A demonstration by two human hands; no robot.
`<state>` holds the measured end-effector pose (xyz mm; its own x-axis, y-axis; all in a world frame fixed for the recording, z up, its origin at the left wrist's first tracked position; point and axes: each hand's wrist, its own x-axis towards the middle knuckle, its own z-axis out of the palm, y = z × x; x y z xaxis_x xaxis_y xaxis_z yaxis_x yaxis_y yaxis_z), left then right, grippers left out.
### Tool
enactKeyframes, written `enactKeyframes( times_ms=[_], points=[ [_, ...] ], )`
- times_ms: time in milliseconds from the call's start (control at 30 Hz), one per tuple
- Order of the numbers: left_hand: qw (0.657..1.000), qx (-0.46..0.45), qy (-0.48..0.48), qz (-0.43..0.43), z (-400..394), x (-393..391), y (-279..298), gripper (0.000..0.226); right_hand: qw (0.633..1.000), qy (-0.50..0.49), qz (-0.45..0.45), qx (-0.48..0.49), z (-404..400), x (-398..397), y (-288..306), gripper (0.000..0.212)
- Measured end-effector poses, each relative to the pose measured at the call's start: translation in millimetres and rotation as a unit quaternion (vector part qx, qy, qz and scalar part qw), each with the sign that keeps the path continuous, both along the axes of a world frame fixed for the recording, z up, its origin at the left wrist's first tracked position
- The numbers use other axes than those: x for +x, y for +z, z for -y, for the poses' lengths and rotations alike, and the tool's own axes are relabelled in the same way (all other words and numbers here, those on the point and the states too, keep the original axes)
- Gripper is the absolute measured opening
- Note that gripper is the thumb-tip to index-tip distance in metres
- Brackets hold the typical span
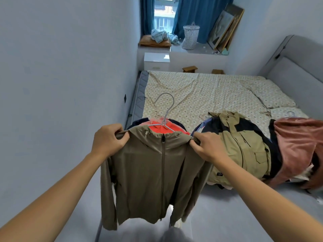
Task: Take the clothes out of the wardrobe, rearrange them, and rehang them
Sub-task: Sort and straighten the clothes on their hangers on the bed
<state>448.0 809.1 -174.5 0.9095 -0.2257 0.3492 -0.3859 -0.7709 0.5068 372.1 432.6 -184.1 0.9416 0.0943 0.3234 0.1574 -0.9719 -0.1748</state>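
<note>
I hold an olive zip-up hooded jacket (148,172) up in front of me by its shoulders, and it hangs straight down with the zip closed. My left hand (109,139) grips its left shoulder; my right hand (205,147) pinches its right shoulder. A white wire hanger (165,113) sticks up behind the collar, over a red garment (158,126) lying on dark clothes at the bed's foot. A khaki and navy jacket (241,144) on a hanger lies to the right. Further right lies a pinkish-brown garment (298,144).
The bed (201,91) with a patterned sheet fills the middle; its grey headboard (295,70) is on the right. A wall runs along the left. Far back are a white nightstand (156,61), a laundry basket (190,36) on the window ledge and blue curtains (199,13).
</note>
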Motion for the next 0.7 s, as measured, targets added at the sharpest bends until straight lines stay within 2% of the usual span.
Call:
enactKeyframes(
  times_ms=[167,367,600,700],
  points=[
    [0.998,-0.019,0.026,-0.056,21.9,80.8,-36.1,0.030,1.000,-0.013,-0.011,0.018,19.1,77.6,-39.0,0.032],
    [0.992,0.007,0.041,-0.120,68.6,224.0,-110.6,0.029,0.996,-0.024,-0.083,0.032,63.4,240.2,-119.4,0.032],
    [0.984,0.081,0.014,-0.156,121.4,420.7,-240.3,0.030,0.979,-0.031,-0.199,0.038,116.7,450.8,-244.4,0.029],
    [0.976,0.123,0.014,-0.178,136.0,481.4,-296.0,0.026,0.972,-0.010,-0.236,0.014,129.5,513.3,-297.8,0.017]
  ],
)
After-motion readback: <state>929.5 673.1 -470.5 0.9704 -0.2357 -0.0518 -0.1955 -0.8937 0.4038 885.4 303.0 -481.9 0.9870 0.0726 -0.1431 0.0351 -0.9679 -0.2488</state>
